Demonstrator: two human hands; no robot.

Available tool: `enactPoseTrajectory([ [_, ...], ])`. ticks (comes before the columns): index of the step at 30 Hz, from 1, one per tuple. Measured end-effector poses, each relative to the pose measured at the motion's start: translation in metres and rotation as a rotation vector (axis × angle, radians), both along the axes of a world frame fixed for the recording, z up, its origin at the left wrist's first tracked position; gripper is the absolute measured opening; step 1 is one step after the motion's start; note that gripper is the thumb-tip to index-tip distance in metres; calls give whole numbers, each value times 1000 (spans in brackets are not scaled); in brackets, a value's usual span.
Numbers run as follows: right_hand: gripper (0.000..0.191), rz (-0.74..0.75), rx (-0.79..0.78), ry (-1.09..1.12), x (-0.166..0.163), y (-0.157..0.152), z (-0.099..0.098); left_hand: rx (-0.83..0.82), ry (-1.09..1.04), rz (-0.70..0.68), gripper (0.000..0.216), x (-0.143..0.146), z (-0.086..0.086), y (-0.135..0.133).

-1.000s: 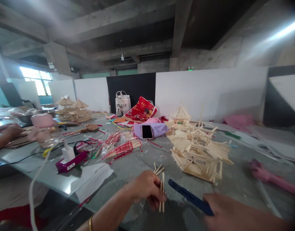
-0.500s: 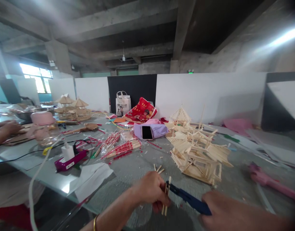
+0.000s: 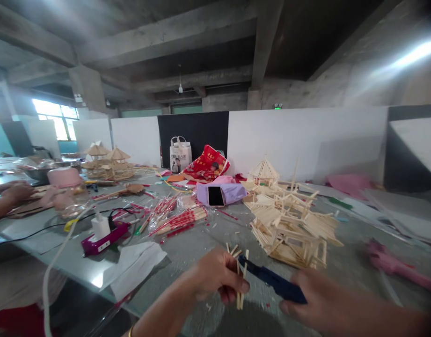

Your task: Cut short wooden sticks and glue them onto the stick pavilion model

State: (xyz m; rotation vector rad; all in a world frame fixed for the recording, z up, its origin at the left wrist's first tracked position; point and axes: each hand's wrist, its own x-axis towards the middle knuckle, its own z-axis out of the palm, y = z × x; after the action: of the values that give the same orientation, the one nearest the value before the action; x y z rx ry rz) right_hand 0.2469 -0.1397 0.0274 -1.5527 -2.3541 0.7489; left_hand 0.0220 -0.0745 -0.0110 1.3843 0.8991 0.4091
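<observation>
Two thin wooden sticks [image 3: 242, 299] are pinched in my left hand [image 3: 218, 276], standing nearly upright and side by side. Dark blue pliers [image 3: 276, 283] are gripped by their handle in my right hand [image 3: 310, 297], which is blurred. The pliers' head touches or overlaps the upper part of the sticks; whether the jaws are closed on them I cannot tell. Just beyond my left hand a few short sticks [image 3: 233, 250] lie on the table. To the right stands a model building made of wooden sticks [image 3: 292, 220], with a pointed roof at its back.
A purple power strip [image 3: 105, 241], white paper [image 3: 136, 267] and red-wrapped stick bundles [image 3: 182, 220] lie left of centre. A phone [image 3: 215, 196] rests on lilac cloth. A pink glue gun [image 3: 394, 264] lies far right. Another person's hand [image 3: 17, 193] is at far left.
The pliers' head has shifted slightly left and up along the sticks. Both hands have moved a little, and the view has tilted slightly.
</observation>
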Motion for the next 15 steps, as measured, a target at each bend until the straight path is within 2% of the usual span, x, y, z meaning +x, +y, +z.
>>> enactPoseTrajectory([
  [3, 20, -94, -4, 12, -7, 8, -14, 20, 14, 47, 18, -8, 3, -2],
  [7, 21, -107, -333, 12, -25, 17, -13, 29, 34, 124, 20, -21, 6, -7],
  [9, 25, -94, -396, 14, -35, 19, -5, 52, -4, 186, 21, -25, 8, -13],
  [12, 32, -112, -292, -11, -46, 22, 3, 120, -2, 271, 20, -28, 9, -23],
  [15, 33, -114, -153, -43, -56, 26, -1, 197, 19, 344, 17, -30, 11, -29],
])
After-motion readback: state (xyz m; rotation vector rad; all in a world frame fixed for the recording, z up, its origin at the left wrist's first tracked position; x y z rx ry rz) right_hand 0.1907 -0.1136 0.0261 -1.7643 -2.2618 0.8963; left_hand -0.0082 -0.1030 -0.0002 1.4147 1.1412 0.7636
